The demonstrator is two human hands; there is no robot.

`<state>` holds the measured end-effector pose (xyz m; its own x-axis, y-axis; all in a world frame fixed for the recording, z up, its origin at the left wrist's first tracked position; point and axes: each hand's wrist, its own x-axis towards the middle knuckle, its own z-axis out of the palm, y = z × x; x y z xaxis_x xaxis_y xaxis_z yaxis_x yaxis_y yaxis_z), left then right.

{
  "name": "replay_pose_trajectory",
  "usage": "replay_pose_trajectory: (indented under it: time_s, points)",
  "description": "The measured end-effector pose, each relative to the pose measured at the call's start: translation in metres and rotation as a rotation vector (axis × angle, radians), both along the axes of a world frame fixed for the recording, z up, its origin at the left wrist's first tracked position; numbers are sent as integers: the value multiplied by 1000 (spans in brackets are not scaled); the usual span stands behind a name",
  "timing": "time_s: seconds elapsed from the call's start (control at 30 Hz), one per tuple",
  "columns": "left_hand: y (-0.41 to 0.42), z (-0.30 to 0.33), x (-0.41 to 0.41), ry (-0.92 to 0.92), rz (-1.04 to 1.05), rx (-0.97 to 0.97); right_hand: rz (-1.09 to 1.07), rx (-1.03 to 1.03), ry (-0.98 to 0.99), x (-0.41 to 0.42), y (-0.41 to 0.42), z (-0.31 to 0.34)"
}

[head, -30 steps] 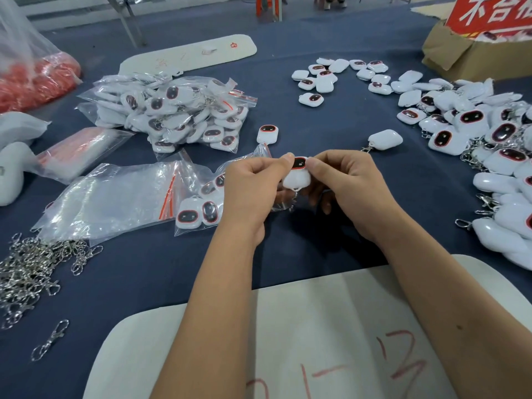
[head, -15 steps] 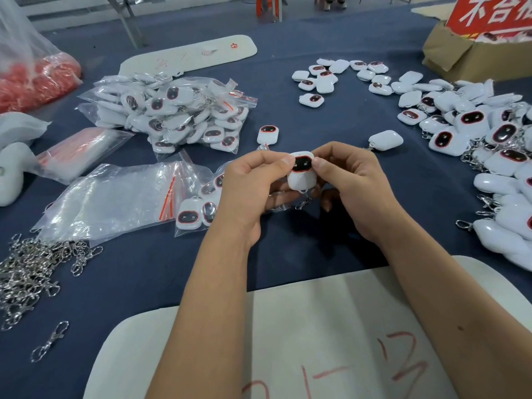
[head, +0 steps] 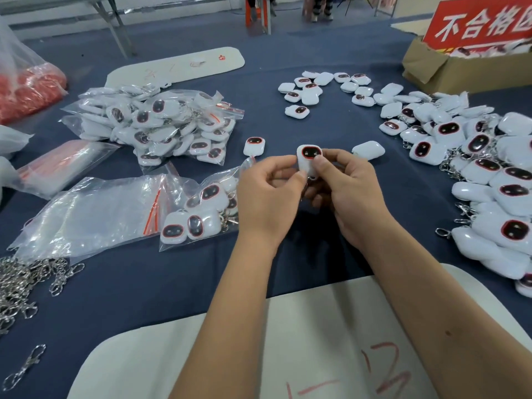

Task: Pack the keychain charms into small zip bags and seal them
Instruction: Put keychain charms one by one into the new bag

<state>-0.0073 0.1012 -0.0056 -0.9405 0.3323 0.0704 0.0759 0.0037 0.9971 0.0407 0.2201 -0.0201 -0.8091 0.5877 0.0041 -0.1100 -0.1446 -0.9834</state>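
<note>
Both hands pinch one charm [head: 309, 161] above the blue table [head: 331, 122]: left hand [head: 269, 194] on its left edge, right hand [head: 349, 190] on its right. Left of the charm: part-filled zip bag [head: 201, 210], empty bags [head: 86, 214], packed bags [head: 161, 125]. Right of it: loose charm pile [head: 489, 174]. Single charm [head: 254, 146] just left, nothing blocking.

Surface: table [head: 288, 269] under a dark blue cloth.
Near edge: white board [head: 316, 355] with red marks.
Far side: second white board [head: 175, 67].
Left: metal clasps [head: 26, 280] in a heap; empty zip bags [head: 86, 214]; filled bags [head: 161, 125] piled behind.
Right: loose white charms [head: 475, 168] in a wide pile.
Far right: cardboard box [head: 449, 70].
Far left: clear sack of red items [head: 26, 87].
</note>
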Motion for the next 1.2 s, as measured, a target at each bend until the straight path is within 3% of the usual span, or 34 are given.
replay_pose_trajectory:
  time_s: [0.13,0.3,0.4,0.5,0.6,0.7,0.8,0.9,0.97,1.07,1.13,1.2]
  points:
    - [50,15,2,139,-54,-72,-136,-120,-1,-7,27,18]
    - [160,37,-26,190,-199,-222,-399,-24,-72,-32,112,51]
    - [231,60,-43,321,-313,-406,-552,-133,-50,-44,175,69]
    - [274,76,-54,290,-366,-390,-506,-181,-41,-55,235,87]
    - [272,73,-65,310,-272,-413,-471,-373,57,-64,279,99]
    - [241,51,-81,410,-230,-737,-471,-416,130,-66,278,104]
    - [199,30,-69,414,-411,-1024,-435,-398,182,-68,248,95]
    - [170,16,-47,538,-383,-946,-358,-209,47,-62,195,87]
    - [146,15,-39,523,-304,-854,-353,-102,8,-51,152,80]
    - [102,13,-38,249,-190,-571,-314,252,-65,-26,98,59]
    - [59,12,-34,87,-143,-423,-110,517,-86,-9,61,43]
    - [23,15,-25,-109,-135,-268,168,653,-69,5,31,31]
